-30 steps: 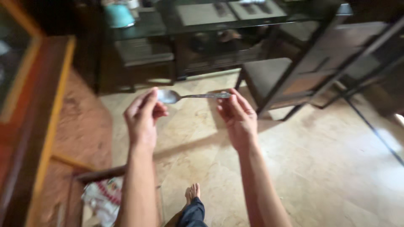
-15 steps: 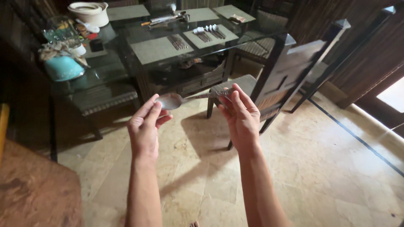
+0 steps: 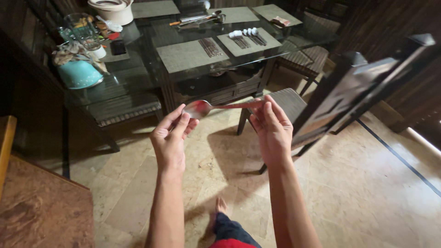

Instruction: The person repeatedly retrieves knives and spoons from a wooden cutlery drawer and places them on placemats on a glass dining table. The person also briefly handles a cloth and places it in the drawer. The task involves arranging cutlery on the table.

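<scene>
The left hand (image 3: 171,142) pinches the bowl of the metal spoon (image 3: 216,106); the right hand (image 3: 272,131) pinches its handle end. The spoon lies level between both hands, short of the glass table (image 3: 142,69). A firm fingertip grip at both ends seems best to keep it level. Beyond the spoon, placemats (image 3: 188,55) carry cutlery (image 3: 245,36).
</scene>
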